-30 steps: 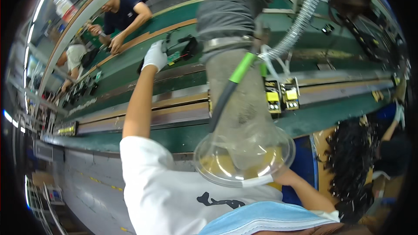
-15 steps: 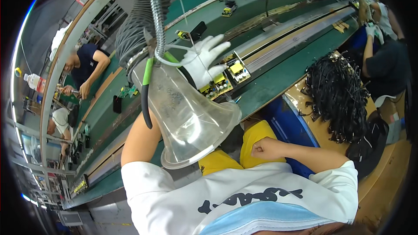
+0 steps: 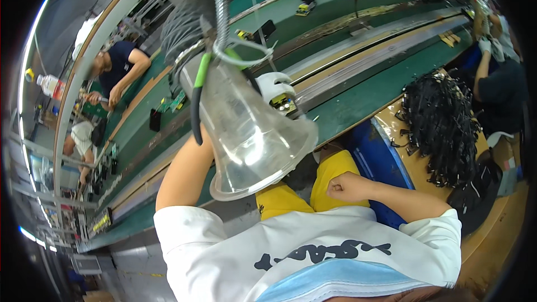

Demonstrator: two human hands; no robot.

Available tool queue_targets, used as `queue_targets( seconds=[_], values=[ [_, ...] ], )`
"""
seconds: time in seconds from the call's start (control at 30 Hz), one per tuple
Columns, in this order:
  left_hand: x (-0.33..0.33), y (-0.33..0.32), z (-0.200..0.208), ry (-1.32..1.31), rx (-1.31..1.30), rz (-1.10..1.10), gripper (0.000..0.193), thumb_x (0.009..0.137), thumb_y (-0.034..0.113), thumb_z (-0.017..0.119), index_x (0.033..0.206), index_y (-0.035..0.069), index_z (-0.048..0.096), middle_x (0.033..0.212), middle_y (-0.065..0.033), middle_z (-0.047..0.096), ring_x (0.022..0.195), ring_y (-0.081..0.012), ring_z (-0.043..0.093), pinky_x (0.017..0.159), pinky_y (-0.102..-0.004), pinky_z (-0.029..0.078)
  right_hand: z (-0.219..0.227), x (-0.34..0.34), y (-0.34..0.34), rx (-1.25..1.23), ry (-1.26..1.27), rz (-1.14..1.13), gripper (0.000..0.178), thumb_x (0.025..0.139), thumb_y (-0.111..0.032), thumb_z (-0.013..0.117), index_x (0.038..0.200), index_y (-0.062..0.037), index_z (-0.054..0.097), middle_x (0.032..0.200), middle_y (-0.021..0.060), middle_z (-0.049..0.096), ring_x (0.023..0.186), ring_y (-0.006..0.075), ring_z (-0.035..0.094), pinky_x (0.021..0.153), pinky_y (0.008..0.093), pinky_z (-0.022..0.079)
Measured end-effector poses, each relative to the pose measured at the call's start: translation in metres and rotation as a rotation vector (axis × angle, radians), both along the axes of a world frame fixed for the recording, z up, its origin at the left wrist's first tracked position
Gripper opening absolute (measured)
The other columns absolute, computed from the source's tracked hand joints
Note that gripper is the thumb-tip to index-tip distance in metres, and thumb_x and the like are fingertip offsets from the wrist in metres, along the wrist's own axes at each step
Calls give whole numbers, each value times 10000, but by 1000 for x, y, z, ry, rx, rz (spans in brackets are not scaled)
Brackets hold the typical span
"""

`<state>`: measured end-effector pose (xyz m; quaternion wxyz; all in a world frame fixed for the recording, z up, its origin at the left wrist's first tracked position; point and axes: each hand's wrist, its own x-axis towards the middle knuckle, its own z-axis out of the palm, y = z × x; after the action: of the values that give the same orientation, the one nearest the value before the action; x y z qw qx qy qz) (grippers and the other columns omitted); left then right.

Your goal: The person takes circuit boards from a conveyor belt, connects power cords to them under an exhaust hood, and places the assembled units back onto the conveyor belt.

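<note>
My left hand [image 3: 274, 84], in a white glove, reaches behind a clear plastic funnel hood [image 3: 251, 140]. Its fingers curl over a circuit board [image 3: 284, 104] with a yellow transformer; the hood hides part of the hand and board. My bare right hand [image 3: 344, 186] rests as a loose fist on my yellow-clad thigh, with nothing visible in it. A tool with green-and-black handles [image 3: 200, 84] hangs against the hood's neck, beside a white cable tie loop [image 3: 243, 61].
A grey duct hose [image 3: 187, 28] and a metal flexible tube [image 3: 220, 5] run up from the hood. Conveyor rails [image 3: 380, 50] cross the green bench. At right, black cables [image 3: 442, 128] heap on a carton by a blue bin [image 3: 366, 156]. Co-workers [image 3: 120, 67] sit at left and right.
My left hand has gone from spread fingers to curled over a circuit board. The second board beside it no longer shows. The view has shifted slightly; my right hand stays on the thigh.
</note>
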<state>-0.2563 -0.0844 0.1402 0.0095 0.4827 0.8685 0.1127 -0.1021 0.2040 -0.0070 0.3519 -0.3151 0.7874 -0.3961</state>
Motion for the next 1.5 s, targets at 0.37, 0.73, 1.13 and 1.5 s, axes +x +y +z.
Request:
queue_targets(
  seconds=[0.37, 0.73, 1.13, 1.5],
  values=[
    [122, -83, 44, -186, -81, 686, 747, 641, 366, 790, 1268, 80, 501, 1227, -227, 528, 1111, -418, 519, 954, -439, 439, 1, 9, -3, 18, -134, 11, 206, 852, -195, 650, 877, 8, 677, 598, 61, 572, 527, 108, 493, 508, 273, 406],
    [166, -111, 57, 115, 403, 781, 957, 533, 134, 850, 1368, 20, 397, 1265, -150, 534, 1166, -244, 526, 988, -334, 423, -3, 14, -2, -36, -205, 21, 173, 862, -144, 638, 875, 25, 669, 592, 18, 559, 529, 67, 459, 499, 249, 383],
    [310, -33, -43, -472, 976, 488, 1010, 414, 189, 915, 1301, 29, 458, 1238, -231, 523, 1097, -321, 537, 922, -410, 454, 31, 26, -16, -6, -641, 184, 305, 948, -317, 579, 986, -29, 672, 621, -44, 515, 500, 34, 358, 450, 222, 293],
    [266, 99, -138, -516, 1014, 441, 1084, 489, 92, 865, 1415, 59, 301, 1403, -209, 364, 1280, -347, 420, 1032, -422, 383, 8, 31, -17, -349, -721, -133, 446, 905, -241, 646, 1249, -39, 446, 1021, 47, 534, 528, 16, 345, 450, 200, 294]
  ],
)
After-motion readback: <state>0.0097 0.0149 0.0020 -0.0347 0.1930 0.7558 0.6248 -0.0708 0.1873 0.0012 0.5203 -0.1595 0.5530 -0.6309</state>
